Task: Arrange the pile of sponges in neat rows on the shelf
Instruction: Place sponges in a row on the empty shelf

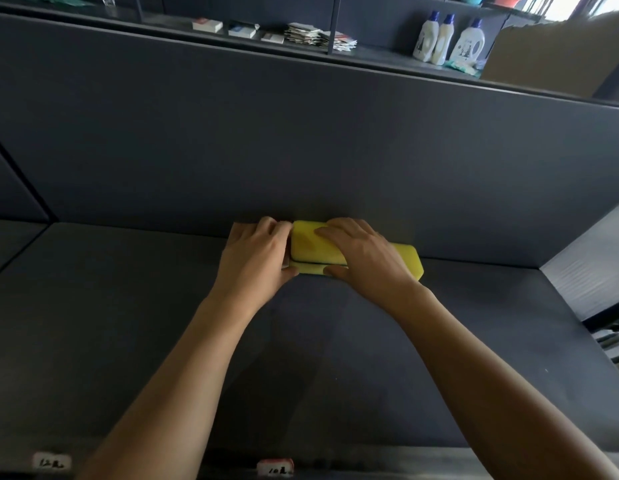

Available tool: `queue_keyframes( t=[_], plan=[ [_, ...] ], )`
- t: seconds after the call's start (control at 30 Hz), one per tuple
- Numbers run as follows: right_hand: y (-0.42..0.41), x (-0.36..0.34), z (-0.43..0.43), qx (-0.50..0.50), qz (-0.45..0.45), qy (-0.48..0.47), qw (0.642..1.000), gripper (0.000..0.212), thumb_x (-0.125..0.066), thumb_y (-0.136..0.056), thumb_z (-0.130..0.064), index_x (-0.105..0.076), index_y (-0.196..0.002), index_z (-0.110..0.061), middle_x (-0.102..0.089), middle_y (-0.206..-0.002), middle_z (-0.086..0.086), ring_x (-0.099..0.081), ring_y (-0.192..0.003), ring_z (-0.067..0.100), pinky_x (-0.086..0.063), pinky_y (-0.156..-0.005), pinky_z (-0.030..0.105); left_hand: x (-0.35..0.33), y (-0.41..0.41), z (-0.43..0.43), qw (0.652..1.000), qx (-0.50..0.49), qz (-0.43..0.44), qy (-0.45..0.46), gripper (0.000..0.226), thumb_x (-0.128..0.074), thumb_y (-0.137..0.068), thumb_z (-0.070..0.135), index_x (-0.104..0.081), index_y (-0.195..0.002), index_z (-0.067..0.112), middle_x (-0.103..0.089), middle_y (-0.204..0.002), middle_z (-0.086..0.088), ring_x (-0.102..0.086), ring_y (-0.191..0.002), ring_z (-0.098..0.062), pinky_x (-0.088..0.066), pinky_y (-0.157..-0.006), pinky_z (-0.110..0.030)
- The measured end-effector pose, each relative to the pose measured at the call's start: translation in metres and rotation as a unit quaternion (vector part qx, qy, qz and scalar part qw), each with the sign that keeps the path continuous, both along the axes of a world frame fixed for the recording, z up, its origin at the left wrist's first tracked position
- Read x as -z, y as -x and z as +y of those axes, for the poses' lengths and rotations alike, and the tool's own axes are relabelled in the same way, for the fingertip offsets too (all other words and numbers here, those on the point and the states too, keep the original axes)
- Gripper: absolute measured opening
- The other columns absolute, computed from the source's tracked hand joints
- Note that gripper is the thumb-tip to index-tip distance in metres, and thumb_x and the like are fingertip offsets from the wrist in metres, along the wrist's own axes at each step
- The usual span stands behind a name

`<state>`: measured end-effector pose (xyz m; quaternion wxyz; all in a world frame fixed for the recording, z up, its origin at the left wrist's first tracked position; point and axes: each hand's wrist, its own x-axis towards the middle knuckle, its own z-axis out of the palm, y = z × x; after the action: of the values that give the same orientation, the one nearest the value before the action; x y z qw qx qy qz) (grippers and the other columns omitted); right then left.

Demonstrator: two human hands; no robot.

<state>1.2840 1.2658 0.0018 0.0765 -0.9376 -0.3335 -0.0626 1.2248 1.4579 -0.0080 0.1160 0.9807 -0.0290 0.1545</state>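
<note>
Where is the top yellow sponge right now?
Head view, centre: the yellow rectangular foam sponge sits atop another at the back of the dark grey shelf, by its rear wall, held between the left hand and right hand.

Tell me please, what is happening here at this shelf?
A person works with both bare hands at the back of a dark shelf. The left hand grips the left end of the yellow sponges, which lie stacked against the back panel. The right hand holds them from above, with its thumb at the front edge. Only this small stack shows; no finished row is visible yet.
</note>
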Motion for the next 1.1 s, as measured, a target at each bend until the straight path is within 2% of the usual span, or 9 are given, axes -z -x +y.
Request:
queue_keyframes(
  t=[0.1,0.27,0.6,0.73,0.83,1.0,1.1],
  plan=[
    [0.002,-0.002,-0.004,0.005,-0.005,-0.018,1.0,0.065,-0.073,-0.086,-0.035,-0.045,-0.144,-0.025,-0.042,-0.147,-0.002,-0.038,-0.135,0.02,-0.042,-0.104,0.036,-0.003,-0.004,-0.004,0.999,0.032,0.003,0.01,0.067,-0.078,-0.075,0.039,-0.048,-0.133,0.026,-0.053,-0.128,0.002,-0.055,-0.112,-0.026,-0.044,-0.094,-0.044],
    [0.0,0.001,-0.007,0.013,0.012,-0.037,0.999,0.057,-0.073,-0.087,-0.028,-0.051,-0.14,-0.025,-0.047,-0.142,-0.003,-0.041,-0.131,0.018,-0.048,-0.097,0.039,-0.002,-0.012,-0.004,0.998,0.047,0.021,0.045,0.047,-0.073,-0.082,0.033,-0.058,-0.126,0.027,-0.057,-0.125,0.003,-0.058,-0.109,-0.021,-0.045,-0.088,-0.037],
    [0.002,0.002,-0.003,0.029,0.018,-0.04,0.999,0.058,-0.074,-0.085,-0.027,-0.05,-0.139,-0.026,-0.046,-0.141,-0.003,-0.042,-0.129,0.02,-0.047,-0.096,0.04,0.002,-0.019,-0.002,0.999,0.039,0.007,0.026,0.046,-0.074,-0.081,0.035,-0.057,-0.123,0.027,-0.059,-0.119,0.001,-0.058,-0.107,-0.023,-0.041,-0.08,-0.036],
    [0.011,-0.003,-0.001,0.041,0.026,-0.034,0.998,0.065,-0.075,-0.084,-0.034,-0.047,-0.142,-0.026,-0.043,-0.145,-0.002,-0.039,-0.133,0.021,-0.04,-0.104,0.041,-0.002,-0.014,0.004,0.997,0.065,0.028,0.037,0.051,-0.073,-0.081,0.036,-0.054,-0.128,0.028,-0.057,-0.124,0.002,-0.057,-0.109,-0.023,-0.043,-0.09,-0.041],
    [0.024,-0.01,0.009,0.035,-0.025,-0.069,0.997,0.057,-0.071,-0.087,-0.037,-0.05,-0.139,-0.024,-0.048,-0.141,-0.001,-0.042,-0.13,0.024,-0.042,-0.101,0.043,-0.006,-0.004,0.015,0.996,0.076,0.017,0.047,0.053,-0.07,-0.084,0.029,-0.052,-0.133,0.027,-0.055,-0.128,0.001,-0.054,-0.113,-0.024,-0.043,-0.093,-0.043],
    [0.039,-0.02,0.056,-0.017,-0.066,-0.109,0.992,0.038,-0.065,-0.09,-0.033,-0.058,-0.127,-0.025,-0.057,-0.127,-0.002,-0.054,-0.117,0.025,-0.051,-0.086,0.046,-0.012,0.024,0.048,0.998,0.008,-0.043,0.04,0.046,-0.066,-0.086,0.027,-0.055,-0.131,0.023,-0.059,-0.127,-0.001,-0.056,-0.114,-0.024,-0.043,-0.093,-0.04],
    [0.043,-0.019,0.091,-0.073,-0.054,-0.111,0.99,0.034,-0.062,-0.091,-0.03,-0.06,-0.125,-0.023,-0.059,-0.124,-0.001,-0.055,-0.114,0.026,-0.052,-0.087,0.046,-0.012,0.044,0.077,0.997,-0.047,-0.046,0.051,0.039,-0.066,-0.085,0.026,-0.061,-0.124,0.022,-0.063,-0.12,-0.002,-0.06,-0.107,-0.024,-0.048,-0.089,-0.042]
  ],
)
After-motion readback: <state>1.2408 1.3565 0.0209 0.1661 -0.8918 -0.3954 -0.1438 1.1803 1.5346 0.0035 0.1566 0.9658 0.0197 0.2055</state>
